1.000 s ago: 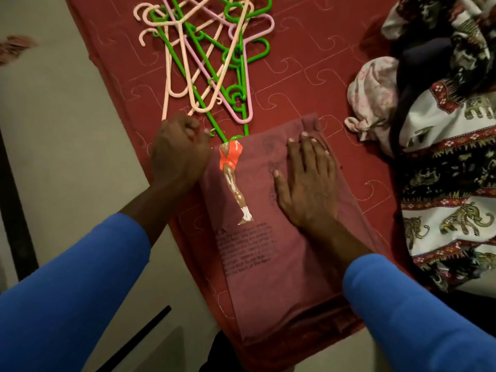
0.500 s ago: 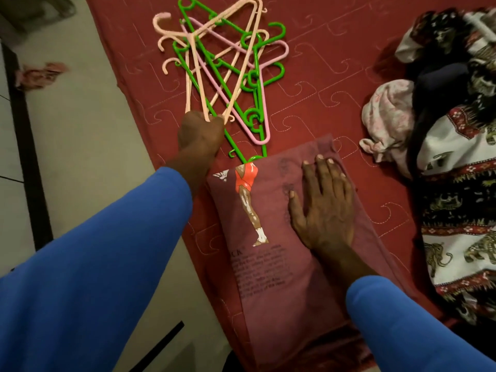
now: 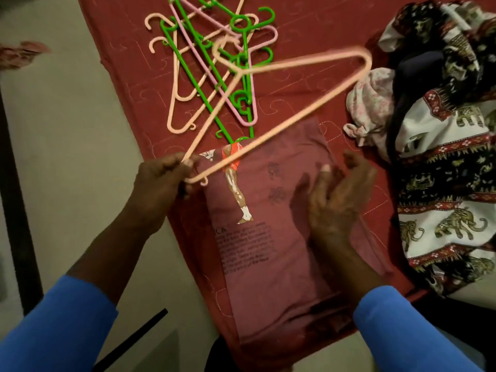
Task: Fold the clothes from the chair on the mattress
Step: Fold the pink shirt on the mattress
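Over the folded shirt [image 3: 268, 237] on the mattress [image 3: 308, 28], your left hand [image 3: 158, 183] pinches a pink hanger [image 3: 300, 61] by its corner, probably to clear it aside, while your right hand [image 3: 338, 200] hovers with fingers [image 3: 326, 170] loosely spread.

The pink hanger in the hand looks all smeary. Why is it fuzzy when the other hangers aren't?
Head view: what looks like motion blur smears the held hanger and the right hand; the hanger pile and the folded shirt look sharper; the light is dim and warm.
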Demonstrator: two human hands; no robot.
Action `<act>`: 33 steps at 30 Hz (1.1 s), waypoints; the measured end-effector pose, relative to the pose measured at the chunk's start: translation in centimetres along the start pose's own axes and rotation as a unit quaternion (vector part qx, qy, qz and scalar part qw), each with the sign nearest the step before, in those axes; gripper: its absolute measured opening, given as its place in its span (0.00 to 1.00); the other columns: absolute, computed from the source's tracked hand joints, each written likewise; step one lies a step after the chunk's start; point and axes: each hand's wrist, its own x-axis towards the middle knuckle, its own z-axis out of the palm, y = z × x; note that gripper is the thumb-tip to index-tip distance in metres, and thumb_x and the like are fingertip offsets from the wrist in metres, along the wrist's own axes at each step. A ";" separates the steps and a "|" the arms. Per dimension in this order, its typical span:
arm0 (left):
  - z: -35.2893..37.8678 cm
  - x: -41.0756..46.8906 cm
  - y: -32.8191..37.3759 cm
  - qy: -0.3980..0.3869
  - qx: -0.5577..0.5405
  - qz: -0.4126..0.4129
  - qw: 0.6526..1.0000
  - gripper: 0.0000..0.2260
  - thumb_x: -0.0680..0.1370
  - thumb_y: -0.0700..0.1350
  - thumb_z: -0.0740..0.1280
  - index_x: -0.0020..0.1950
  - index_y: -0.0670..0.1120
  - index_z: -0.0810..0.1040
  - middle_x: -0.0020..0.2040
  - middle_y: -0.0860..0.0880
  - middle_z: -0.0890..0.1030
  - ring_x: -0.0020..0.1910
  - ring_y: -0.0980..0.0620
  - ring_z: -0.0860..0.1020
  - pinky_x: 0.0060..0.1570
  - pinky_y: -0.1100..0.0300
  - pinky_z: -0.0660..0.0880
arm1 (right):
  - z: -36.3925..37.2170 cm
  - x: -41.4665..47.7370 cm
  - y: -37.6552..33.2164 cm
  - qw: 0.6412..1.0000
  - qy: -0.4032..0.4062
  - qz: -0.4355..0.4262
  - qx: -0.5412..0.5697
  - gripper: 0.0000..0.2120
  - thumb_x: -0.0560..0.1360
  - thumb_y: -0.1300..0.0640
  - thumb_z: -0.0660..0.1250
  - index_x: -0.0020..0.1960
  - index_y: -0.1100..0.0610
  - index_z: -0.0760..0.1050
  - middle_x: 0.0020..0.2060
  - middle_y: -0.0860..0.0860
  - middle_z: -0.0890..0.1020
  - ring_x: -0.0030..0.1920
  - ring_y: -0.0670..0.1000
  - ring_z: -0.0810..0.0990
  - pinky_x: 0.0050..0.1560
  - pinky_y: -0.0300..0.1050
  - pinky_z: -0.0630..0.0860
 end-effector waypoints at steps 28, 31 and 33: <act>-2.1 -4.4 -4.4 0.092 0.226 0.040 0.969 0.13 0.79 0.41 0.67 0.59 0.52 0.86 0.37 0.55 0.82 0.41 0.45 0.85 0.52 0.45 0.83 | 0.4 6.5 -6.3 0.798 -0.407 -0.423 -0.134 0.09 0.78 0.57 0.63 0.57 0.57 0.76 0.47 0.57 0.81 0.47 0.63 0.77 0.42 0.51 0.67; -2.0 -5.3 -4.6 0.090 0.219 0.041 0.971 0.12 0.78 0.42 0.67 0.56 0.53 0.87 0.31 0.59 0.80 0.39 0.46 0.85 0.50 0.44 0.83 | -4.6 3.9 -4.7 0.769 -0.383 -0.501 -0.109 0.11 0.81 0.55 0.61 0.61 0.55 0.76 0.48 0.54 0.82 0.45 0.59 0.76 0.44 0.55 0.71; -1.4 -6.4 -4.8 0.079 0.225 0.041 0.970 0.11 0.79 0.41 0.67 0.56 0.52 0.87 0.30 0.60 0.79 0.39 0.46 0.84 0.50 0.45 0.83 | -7.6 1.6 -2.5 0.750 -0.379 -0.531 -0.109 0.14 0.82 0.54 0.62 0.66 0.55 0.73 0.52 0.55 0.83 0.46 0.58 0.77 0.42 0.54 0.73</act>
